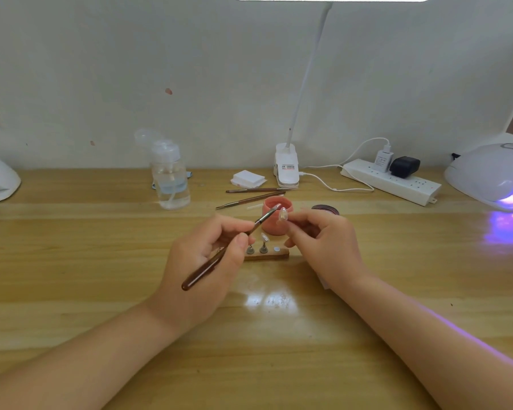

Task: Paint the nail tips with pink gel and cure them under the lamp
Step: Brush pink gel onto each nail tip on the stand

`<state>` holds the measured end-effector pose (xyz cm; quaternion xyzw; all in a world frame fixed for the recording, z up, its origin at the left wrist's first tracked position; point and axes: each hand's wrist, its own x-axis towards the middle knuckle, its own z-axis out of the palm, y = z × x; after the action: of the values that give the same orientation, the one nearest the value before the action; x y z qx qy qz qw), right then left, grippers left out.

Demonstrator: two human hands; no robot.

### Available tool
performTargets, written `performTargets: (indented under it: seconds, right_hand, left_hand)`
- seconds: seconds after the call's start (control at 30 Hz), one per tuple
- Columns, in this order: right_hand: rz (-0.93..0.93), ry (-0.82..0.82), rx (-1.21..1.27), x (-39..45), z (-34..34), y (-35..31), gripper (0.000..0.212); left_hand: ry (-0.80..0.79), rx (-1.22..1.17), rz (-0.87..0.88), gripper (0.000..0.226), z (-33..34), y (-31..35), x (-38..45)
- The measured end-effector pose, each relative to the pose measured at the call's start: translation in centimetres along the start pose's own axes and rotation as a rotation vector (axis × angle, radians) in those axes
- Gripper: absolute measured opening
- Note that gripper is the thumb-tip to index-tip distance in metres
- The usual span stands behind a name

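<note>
The left hand (208,255) is gripping a brown-handled brush (219,253), fingers curled round the shaft with thumb pressing it, the handle end trailing back toward the wrist. The right hand (320,241) is pinching the stem of a clear nail tip (283,215) between thumb and fingertips, holding it up just beyond them. The bristles are reaching the tip's left edge, so painting seems to be only starting; the tip is looking clear and uncoloured.

Between and just under the two sets of fingers, a wooden stand (267,255) is carrying another clear tip (264,238), apparently unpainted too. Just beyond the fingertips the open pink gel pot (276,217) is sitting. Far off to the right of the right hand, the curing lamp (492,176) is glowing violet; curing is probably still to come.
</note>
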<state>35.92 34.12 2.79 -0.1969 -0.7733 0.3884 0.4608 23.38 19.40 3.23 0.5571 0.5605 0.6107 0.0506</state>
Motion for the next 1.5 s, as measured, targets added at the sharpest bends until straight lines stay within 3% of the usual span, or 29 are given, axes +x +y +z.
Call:
performTargets:
  seconds: [0.5, 0.73, 0.9, 1.03, 1.13, 1.5]
  right_hand:
    - [-0.033, 0.001, -0.031, -0.15, 0.00, 0.07, 0.029]
    - [-0.021, -0.003, -0.030, -0.15, 0.04, 0.30, 0.014]
    - [-0.057, -0.008, -0.059, -0.18, -0.06, 0.20, 0.031]
    - [-0.048, 0.009, -0.114, -0.13, -0.09, 0.62, 0.019]
    - [-0.039, -0.006, -0.095, -0.13, -0.09, 0.58, 0.025]
    - [-0.092, -0.018, -0.229, -0.09, -0.17, 0.74, 0.008]
  left_hand:
    - [-0.042, 0.132, 0.041, 0.023, -0.04, -0.18, -0.16]
    - [0.000, 0.092, 0.051, 0.017, -0.10, -0.29, -0.25]
    - [-0.032, 0.072, 0.011, 0.021, 0.11, -0.17, -0.20]
    - [-0.049, 0.140, 0.050, 0.023, -0.26, -0.15, -0.33]
    - [-0.018, 0.128, 0.055, 0.020, -0.19, 0.06, -0.35]
    - [-0.046, 0.167, 0.070, 0.023, -0.29, -0.10, -0.31]
